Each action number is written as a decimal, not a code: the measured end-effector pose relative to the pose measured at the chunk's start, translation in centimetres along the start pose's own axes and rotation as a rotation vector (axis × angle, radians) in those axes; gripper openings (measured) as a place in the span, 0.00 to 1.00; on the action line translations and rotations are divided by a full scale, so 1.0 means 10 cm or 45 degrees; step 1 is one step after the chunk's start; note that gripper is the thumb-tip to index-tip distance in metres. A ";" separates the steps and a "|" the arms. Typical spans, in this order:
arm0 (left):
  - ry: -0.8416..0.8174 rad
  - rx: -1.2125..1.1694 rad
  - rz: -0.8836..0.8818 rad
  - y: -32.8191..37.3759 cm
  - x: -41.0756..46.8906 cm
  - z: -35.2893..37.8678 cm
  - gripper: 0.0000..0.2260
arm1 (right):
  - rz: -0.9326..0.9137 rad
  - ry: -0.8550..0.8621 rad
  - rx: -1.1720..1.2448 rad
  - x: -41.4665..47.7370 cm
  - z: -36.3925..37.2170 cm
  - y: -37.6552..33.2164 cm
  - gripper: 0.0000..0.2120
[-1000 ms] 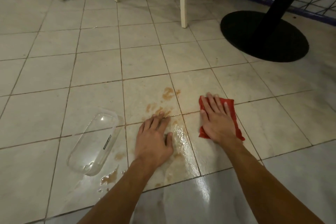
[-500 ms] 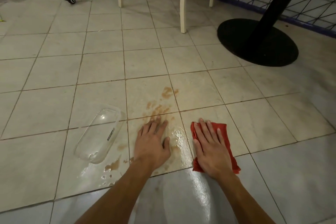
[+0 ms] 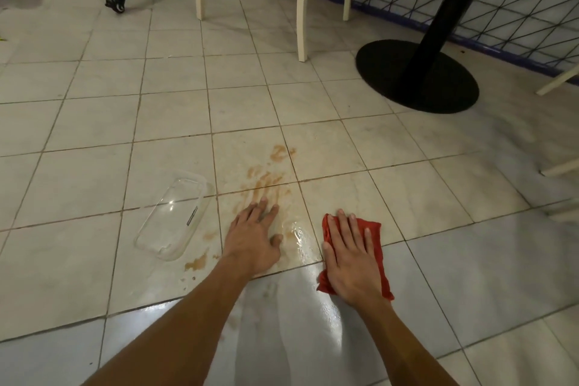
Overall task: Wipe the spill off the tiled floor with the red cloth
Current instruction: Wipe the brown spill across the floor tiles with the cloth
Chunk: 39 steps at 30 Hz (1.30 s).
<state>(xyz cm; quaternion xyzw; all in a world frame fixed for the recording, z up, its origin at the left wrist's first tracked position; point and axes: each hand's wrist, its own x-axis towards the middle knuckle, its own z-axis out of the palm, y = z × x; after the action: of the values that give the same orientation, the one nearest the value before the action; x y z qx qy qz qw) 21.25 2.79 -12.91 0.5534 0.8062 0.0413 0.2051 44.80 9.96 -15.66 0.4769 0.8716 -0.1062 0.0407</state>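
The right hand [image 3: 351, 257] lies palm down on the red cloth [image 3: 373, 228], fingers straight and slightly spread, pointing away from the person and pressing the cloth flat to the tiled floor [image 3: 175, 116]. It does not grasp the cloth. The left hand [image 3: 253, 238] also lies flat on the floor, beside the right but apart from it. Its fingers are straight, its thumb is stretched toward the cloth, and it holds nothing. Its fingertips reach the near end of the spill [image 3: 266, 185], brown streaks that run away from the person across a grout line. More brown drops lie left of the left wrist. A wet sheen [image 3: 297, 235] lies between the two hands.

The cloth straddles the grout line between a pale tile and a glossy bluish one. Most of it is hidden under the right hand, so only its far, left and right edges show. Both forearms are cut off by the bottom of the view. A clear container [image 3: 170, 216] lies left of the left hand, and which way up it lies is hard to tell. A white chair [image 3: 302, 9] and a black table base [image 3: 416, 78] stand farther off, their upper parts out of view.
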 end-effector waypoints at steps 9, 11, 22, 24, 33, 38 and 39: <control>-0.031 -0.019 0.021 -0.04 0.01 0.01 0.34 | 0.163 0.010 0.071 0.51 -0.09 -0.18 0.30; -0.015 -0.031 0.028 -0.05 0.01 0.03 0.34 | 0.146 -0.004 0.092 0.69 -0.13 -0.28 0.30; 0.197 -0.058 0.014 -0.28 0.07 0.06 0.30 | -0.327 0.005 -0.005 0.60 -0.16 0.13 0.30; 0.197 -0.064 0.017 -0.32 0.12 0.05 0.30 | -0.133 0.023 0.007 0.80 -0.18 0.05 0.31; 0.268 -0.069 0.018 -0.34 0.08 0.12 0.30 | -0.551 0.022 -0.078 0.83 -0.07 -0.22 0.29; 0.281 -0.083 -0.004 -0.29 0.08 0.13 0.30 | -0.239 0.043 -0.033 0.91 -0.14 -0.07 0.31; 0.285 -0.086 -0.013 -0.27 0.07 0.13 0.30 | -0.162 0.051 -0.024 0.98 -0.14 -0.16 0.31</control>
<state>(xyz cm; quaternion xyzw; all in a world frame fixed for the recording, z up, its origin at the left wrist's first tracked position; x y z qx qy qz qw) 19.15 2.16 -15.14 0.5340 0.8250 0.1292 0.1326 38.17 17.52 -15.74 0.4221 0.9018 -0.0907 0.0208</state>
